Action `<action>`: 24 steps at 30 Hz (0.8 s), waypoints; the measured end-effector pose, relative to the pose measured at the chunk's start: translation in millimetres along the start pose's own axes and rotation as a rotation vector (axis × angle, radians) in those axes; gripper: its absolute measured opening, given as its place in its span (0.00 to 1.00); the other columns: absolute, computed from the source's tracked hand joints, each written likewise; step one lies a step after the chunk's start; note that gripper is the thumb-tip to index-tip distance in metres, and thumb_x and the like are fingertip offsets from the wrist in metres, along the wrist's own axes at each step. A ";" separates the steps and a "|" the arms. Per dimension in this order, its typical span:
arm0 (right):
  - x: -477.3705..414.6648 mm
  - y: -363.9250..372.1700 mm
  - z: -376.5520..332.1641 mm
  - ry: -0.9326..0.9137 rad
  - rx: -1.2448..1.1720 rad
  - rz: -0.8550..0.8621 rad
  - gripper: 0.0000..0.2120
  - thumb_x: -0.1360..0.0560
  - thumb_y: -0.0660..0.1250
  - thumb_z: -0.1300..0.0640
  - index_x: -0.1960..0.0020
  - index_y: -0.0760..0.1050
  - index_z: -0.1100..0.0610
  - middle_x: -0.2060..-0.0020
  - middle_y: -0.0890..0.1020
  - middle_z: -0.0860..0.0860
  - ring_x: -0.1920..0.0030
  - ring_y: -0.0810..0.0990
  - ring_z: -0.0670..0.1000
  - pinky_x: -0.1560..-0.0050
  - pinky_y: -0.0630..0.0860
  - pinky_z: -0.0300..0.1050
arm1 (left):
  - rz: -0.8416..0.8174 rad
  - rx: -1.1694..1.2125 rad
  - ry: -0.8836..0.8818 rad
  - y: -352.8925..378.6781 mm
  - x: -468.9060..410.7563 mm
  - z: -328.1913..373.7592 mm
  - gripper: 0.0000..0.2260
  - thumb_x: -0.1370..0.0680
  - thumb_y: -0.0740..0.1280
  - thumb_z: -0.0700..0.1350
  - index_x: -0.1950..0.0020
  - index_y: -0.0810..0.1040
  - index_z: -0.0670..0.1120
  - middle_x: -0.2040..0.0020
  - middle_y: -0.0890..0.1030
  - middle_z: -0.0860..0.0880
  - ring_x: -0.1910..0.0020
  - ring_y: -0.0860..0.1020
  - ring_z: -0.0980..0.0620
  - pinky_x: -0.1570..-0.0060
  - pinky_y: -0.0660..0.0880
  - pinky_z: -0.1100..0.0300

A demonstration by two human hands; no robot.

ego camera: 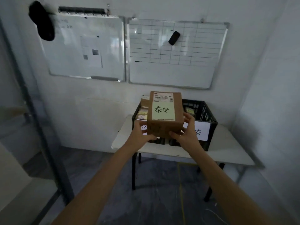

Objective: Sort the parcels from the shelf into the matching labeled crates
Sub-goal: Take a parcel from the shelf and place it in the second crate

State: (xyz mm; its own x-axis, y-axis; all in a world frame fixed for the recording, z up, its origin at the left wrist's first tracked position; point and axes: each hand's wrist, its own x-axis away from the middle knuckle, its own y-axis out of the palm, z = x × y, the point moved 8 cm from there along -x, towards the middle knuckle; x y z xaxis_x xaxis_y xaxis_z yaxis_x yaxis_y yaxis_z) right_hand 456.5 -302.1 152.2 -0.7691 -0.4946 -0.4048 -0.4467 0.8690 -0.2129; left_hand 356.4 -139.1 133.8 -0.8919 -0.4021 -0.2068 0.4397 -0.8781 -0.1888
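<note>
A brown cardboard parcel [165, 114] with a printed barcode label and a pale yellow handwritten note is held up in front of me, above the near edge of the crates. My left hand [141, 131] grips its lower left side, and my right hand [186, 132] grips its lower right corner. Behind the parcel stand two black plastic crates on a white table [227, 150]. The right crate [204, 114] carries a white handwritten label [201, 131], partly hidden by my right hand. The left crate [138, 112] holds several parcels; its label is mostly hidden by my left hand.
Two whiteboards [175, 52] hang on the wall above the table, one with a black eraser. A metal post [32, 111] stands at the left. The grey floor in front of the table is open, with a thin yellow line and a white cable.
</note>
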 end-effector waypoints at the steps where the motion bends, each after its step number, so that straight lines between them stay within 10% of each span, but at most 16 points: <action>1: -10.2 -4.2 6.6 -0.010 0.029 0.019 0.40 0.32 0.72 0.75 0.29 0.57 0.54 0.42 0.69 0.44 0.43 0.75 0.37 0.51 0.78 0.32 | -0.012 -0.005 0.018 5.2 -14.6 -3.0 0.35 0.30 0.75 0.34 0.30 0.58 0.44 0.35 0.69 0.49 0.39 0.72 0.50 0.48 0.76 0.64; 8: -72.7 -33.5 50.5 -0.021 0.280 0.097 0.59 0.36 0.81 0.57 0.20 0.44 0.49 0.32 0.64 0.54 0.44 0.69 0.26 0.39 0.72 0.42 | -0.133 -0.026 0.175 52.0 -101.5 -11.6 0.46 0.37 0.78 0.39 0.27 0.54 0.55 0.39 0.70 0.65 0.42 0.72 0.71 0.45 0.74 0.69; 15: -147.9 -70.9 108.3 -0.011 0.386 0.114 0.58 0.40 0.78 0.35 0.21 0.46 0.43 0.29 0.68 0.52 0.31 0.69 0.49 0.32 0.70 0.57 | -0.122 -0.088 0.113 96.5 -204.1 -47.2 0.47 0.39 0.75 0.60 0.26 0.52 0.60 0.32 0.70 0.53 0.32 0.69 0.53 0.35 0.72 0.45; 24: -294.4 -147.7 172.5 0.021 0.474 0.119 0.55 0.40 0.82 0.44 0.23 0.52 0.49 0.34 0.74 0.49 0.37 0.74 0.48 0.38 0.74 0.47 | -0.071 -0.177 0.110 166.2 -367.0 -58.0 0.44 0.31 0.76 0.54 0.25 0.51 0.56 0.29 0.69 0.51 0.32 0.69 0.51 0.34 0.69 0.48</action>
State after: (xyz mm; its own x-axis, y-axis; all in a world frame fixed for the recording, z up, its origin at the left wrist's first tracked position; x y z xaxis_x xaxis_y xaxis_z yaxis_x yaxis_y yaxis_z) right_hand 827.8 -281.9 149.4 -0.8136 -0.3876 -0.4334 -0.1020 0.8289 -0.5500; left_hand 763.0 -122.5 122.6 -0.9086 -0.3015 -0.2890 0.3965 -0.8399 -0.3707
